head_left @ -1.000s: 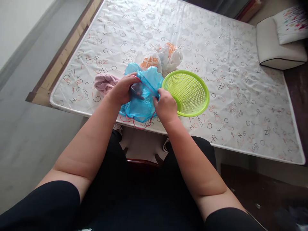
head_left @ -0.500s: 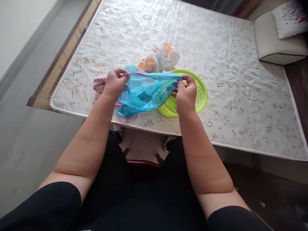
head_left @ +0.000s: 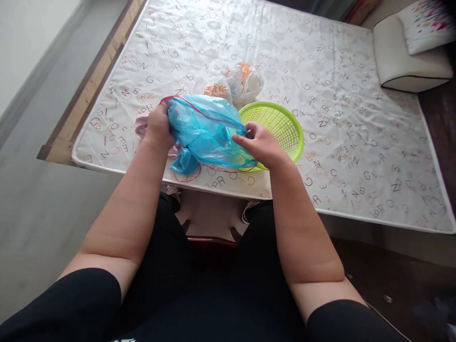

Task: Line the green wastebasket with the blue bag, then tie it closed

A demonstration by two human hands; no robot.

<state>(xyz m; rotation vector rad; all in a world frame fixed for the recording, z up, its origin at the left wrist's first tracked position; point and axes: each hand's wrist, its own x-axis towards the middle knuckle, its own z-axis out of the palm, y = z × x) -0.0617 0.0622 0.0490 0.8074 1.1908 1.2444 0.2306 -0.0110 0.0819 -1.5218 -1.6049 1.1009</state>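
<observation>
You hold a crumpled blue plastic bag with a red drawstring point(head_left: 204, 130) above the near edge of the letter-printed white mattress point(head_left: 356, 95).

Your left hand point(head_left: 158, 126) grips its rim, fingers hidden; your right hand point(head_left: 261, 147) pinches its side, covering part of the lime-green plastic basket point(head_left: 281, 126).

The plastic bag point(head_left: 206, 135) is bright blue with a thin red string. The basket point(head_left: 281, 124) is lime green. The mattress cover point(head_left: 356, 118) is white with scattered black and orange letters.
</observation>
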